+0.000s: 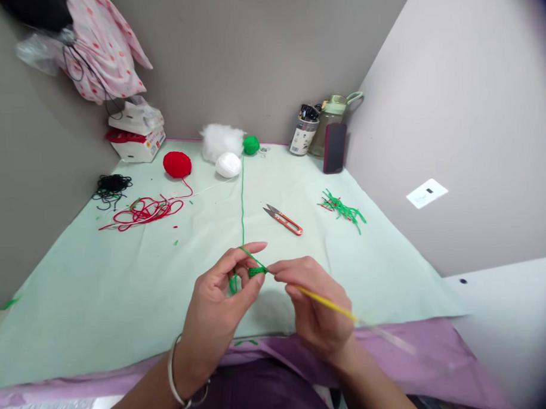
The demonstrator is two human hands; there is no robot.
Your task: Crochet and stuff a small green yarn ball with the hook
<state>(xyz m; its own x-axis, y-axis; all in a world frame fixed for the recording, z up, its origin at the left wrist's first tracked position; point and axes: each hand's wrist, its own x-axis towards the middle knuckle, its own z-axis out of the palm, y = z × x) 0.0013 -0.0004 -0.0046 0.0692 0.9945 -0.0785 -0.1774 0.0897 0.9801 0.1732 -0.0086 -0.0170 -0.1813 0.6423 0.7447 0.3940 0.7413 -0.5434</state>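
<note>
Between the thumb and fingers of my left hand (222, 290) is pinched a small green crochet piece (257, 271). Green yarn (243, 211) runs over the left index finger and back to a green yarn ball (251, 145) at the far edge. My right hand (319, 301) is closed on a yellow-handled crochet hook (328, 303), whose tip meets the right end of the green piece; the fingers partly hide that tip. Beyond the hands lie orange thread snips (284, 220) with their blades apart.
A red yarn ball (177, 165), white yarn ball (228, 165) and fluffy white stuffing (221, 142) sit at the back. Loose red yarn (148, 213) and black yarn (113, 186) lie left. Green scraps (342, 209), a phone (334, 148) and a bottle (328, 128) are right.
</note>
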